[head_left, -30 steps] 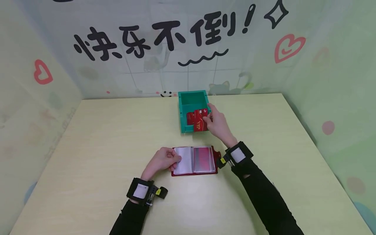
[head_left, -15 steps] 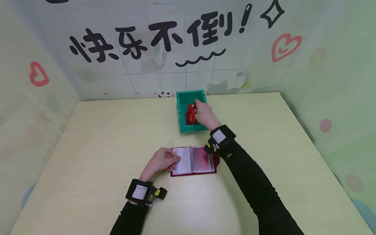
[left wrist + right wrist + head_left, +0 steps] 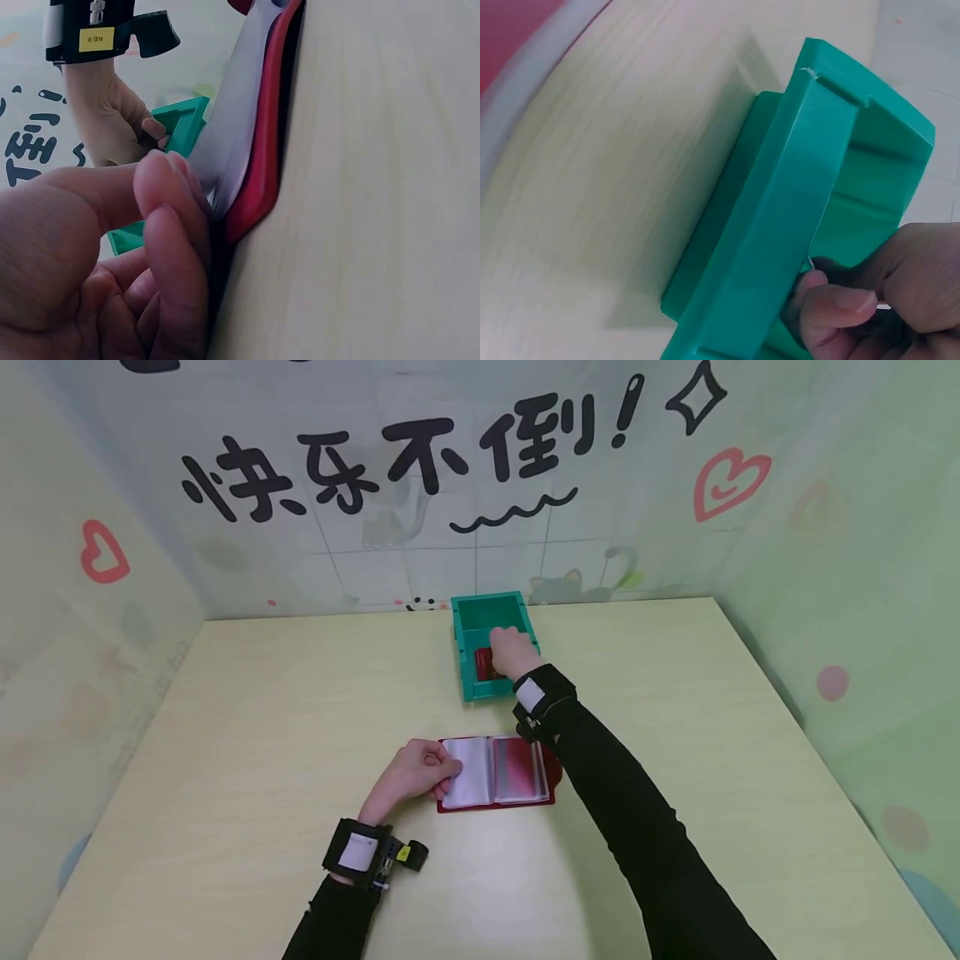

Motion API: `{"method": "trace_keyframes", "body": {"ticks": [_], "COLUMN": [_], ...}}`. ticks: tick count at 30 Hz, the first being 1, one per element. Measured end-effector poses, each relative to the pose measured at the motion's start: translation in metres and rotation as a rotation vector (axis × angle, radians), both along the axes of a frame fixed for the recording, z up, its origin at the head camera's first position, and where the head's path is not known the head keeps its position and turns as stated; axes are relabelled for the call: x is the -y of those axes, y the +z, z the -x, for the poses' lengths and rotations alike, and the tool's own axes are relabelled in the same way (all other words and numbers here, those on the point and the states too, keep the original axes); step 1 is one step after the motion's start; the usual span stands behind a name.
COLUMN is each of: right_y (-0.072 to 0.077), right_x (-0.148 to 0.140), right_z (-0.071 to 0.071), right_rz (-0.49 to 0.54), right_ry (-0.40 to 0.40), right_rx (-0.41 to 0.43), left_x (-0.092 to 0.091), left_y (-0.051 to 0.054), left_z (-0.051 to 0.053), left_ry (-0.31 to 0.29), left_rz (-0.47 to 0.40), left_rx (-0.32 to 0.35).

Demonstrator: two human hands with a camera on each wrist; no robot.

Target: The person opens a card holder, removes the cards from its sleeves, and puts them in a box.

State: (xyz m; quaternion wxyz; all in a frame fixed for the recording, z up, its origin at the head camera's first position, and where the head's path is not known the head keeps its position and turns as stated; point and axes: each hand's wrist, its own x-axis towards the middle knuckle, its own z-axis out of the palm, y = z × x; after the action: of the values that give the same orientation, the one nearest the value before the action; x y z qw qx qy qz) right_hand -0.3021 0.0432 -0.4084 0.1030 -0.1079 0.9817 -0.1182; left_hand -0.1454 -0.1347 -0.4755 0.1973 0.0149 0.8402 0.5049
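An open card holder (image 3: pixel 517 768) with a red cover and clear sleeves lies on the table. At its left edge my left hand (image 3: pixel 420 768) pinches a whitish sleeve page (image 3: pixel 232 112) between thumb and fingers. Beyond the holder is a green box (image 3: pixel 487 689) with red cards (image 3: pixel 482 665) at its near end. My right hand (image 3: pixel 514 652) is inside the box, fingers curled, over the cards. The right wrist view shows that hand (image 3: pixel 900 300) with thumb and fingers pinched around a thin pale card edge; most of the card is hidden.
The light wooden table (image 3: pixel 285 710) runs around the holder and box. Behind it stands a printed wall (image 3: pixel 420 543) with large black characters, close to the box's far end. My right forearm (image 3: pixel 637 785) crosses above the table beside the holder.
My right hand has moved left from the box's right rim to inside it, and a VIP card seen there is now mostly covered by the hand. My left hand stays at the page.
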Motion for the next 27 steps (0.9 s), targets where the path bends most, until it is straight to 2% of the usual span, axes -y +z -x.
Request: {"method": "trace_keyframes", "body": {"ticks": [8, 16, 19, 22, 24, 27], "right_y": [0.001, -0.006, -0.009, -0.009, -0.010, -0.013], "right_x": [0.007, 0.010, 0.010, 0.009, 0.008, 0.007], "right_z": [-0.003, -0.004, -0.003, -0.002, -0.001, 0.001], "right_rz": [-0.076, -0.092, -0.094, -0.117, -0.135, -0.159], "right_ry": [0.005, 0.014, 0.069, 0.167, 0.220, 0.250], "right_rx": [-0.027, -0.061, -0.103, -0.108, -0.077, -0.025], "left_x": [0.000, -0.001, -0.001, -0.001, -0.001, -0.002], "left_y": [0.000, 0.000, 0.001, 0.003, 0.003, 0.003], "left_z": [-0.001, -0.002, -0.003, -0.004, -0.004, -0.004], "left_ry": [0.006, 0.012, 0.018, 0.019, 0.017, 0.014], "left_rz": [-0.005, -0.006, -0.009, -0.010, -0.008, 0.000], "left_rx": [0.005, 0.016, 0.022, 0.021, 0.020, 0.023]}}
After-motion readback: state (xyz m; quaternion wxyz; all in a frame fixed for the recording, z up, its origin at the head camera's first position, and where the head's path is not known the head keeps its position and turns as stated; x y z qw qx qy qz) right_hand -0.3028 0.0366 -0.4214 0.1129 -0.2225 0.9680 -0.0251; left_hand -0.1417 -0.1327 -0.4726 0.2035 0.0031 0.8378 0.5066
